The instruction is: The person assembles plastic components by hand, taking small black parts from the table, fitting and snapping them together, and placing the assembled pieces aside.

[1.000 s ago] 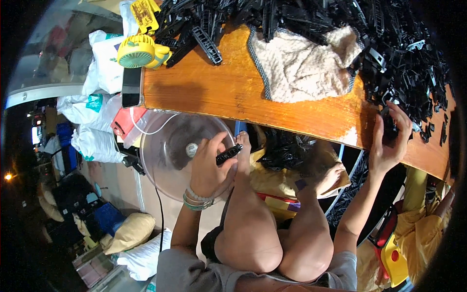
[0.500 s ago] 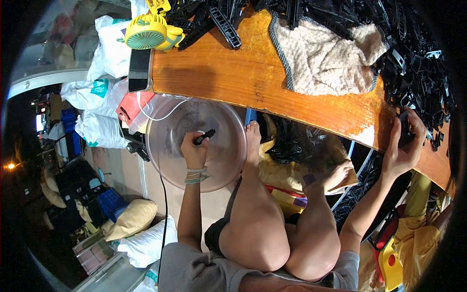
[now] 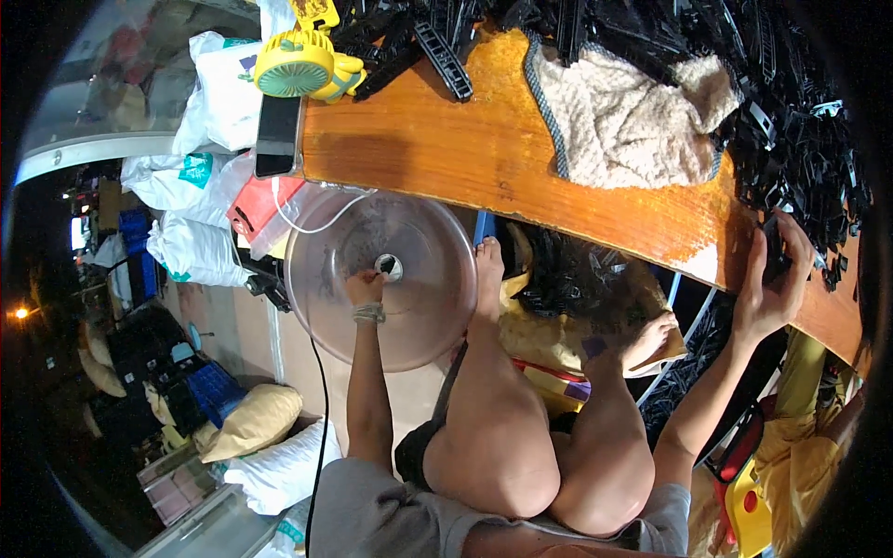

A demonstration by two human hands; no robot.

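My left hand [image 3: 365,286] reaches down into a round, translucent plastic tub [image 3: 316,325], its fingers pinched together. A small black plastic part [image 3: 385,267] shows at the fingertips, against a pale round spot on the tub's bottom. At the table's right end my right hand [image 3: 784,279] curls thumb and fingers round another black plastic part [image 3: 771,247]. That hand is beside a big heap of black plastic parts [image 3: 805,158] on the wooden table [image 3: 409,153]. The exact shape of both held parts cannot be made out.
A cream cloth [image 3: 623,121] lies on the table. A yellow fan [image 3: 296,65] and a phone [image 3: 278,135] with a white cable [image 3: 307,228] are at its left end. White bags [image 3: 191,246] stand left of the tub. Below the table, a sack [image 3: 539,337] holds black parts.
My left hand has gone lower into the tub with the black plastic part, which now shows less. My right hand keeps its place. The whole view has shifted slightly.
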